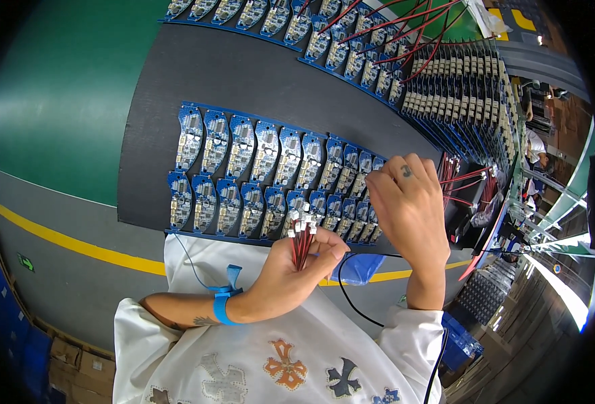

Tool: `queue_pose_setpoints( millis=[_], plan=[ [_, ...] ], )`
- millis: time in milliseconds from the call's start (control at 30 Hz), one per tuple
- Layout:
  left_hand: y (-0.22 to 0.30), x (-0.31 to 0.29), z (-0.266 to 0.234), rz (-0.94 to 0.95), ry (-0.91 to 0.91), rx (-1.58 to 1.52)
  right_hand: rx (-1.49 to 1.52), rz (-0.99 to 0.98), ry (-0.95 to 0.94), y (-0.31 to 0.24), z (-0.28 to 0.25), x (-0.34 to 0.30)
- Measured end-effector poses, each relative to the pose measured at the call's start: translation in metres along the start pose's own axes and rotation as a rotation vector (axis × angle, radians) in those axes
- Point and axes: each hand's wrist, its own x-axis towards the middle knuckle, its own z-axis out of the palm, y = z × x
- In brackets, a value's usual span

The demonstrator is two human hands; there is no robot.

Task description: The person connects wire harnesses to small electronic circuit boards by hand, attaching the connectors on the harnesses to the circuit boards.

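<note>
A bunch of red and black wire leads (pixel 301 248) with small white plugs is gripped in my left hand (pixel 274 286), the plugs pointing up over the near edge of a circuit board panel (pixel 265 153). This blue panel lies flat and carries two rows of small wavy boards. At its right end is my right hand (pixel 410 212), fingers curled and pinched against the far row. Whatever sits between those fingertips is hidden by the hand. Around my left wrist runs a blue wrist strap (pixel 222 308) with a thin cord leading toward the panel.
Under the panels lies a black mat (pixel 243 74) on a green tabletop (pixel 61 101). Another panel (pixel 250 17) at the far side has red wires (pixel 422 30) trailing over it. Stacked panels (pixel 455 101) stand at the far right. More red leads (pixel 489 185) lie beyond my right hand.
</note>
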Motion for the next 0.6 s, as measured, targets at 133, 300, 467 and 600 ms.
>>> queue_pose_setpoints(
  millis=[133,300,467,600],
  plan=[
    [0.001,-0.001,-0.003,-0.062,-0.021,-0.009,-0.017,-0.008,0.009,-0.001,0.001,0.003],
    [0.001,-0.002,0.000,-0.085,-0.048,-0.006,-0.086,-0.047,-0.064,-0.007,-0.002,0.008],
    [-0.001,-0.004,0.004,-0.065,-0.064,0.020,-0.032,-0.078,-0.030,0.006,0.000,0.004],
    [0.000,-0.008,0.001,-0.073,-0.081,0.012,-0.068,-0.099,-0.013,0.004,-0.002,0.002]
  ],
)
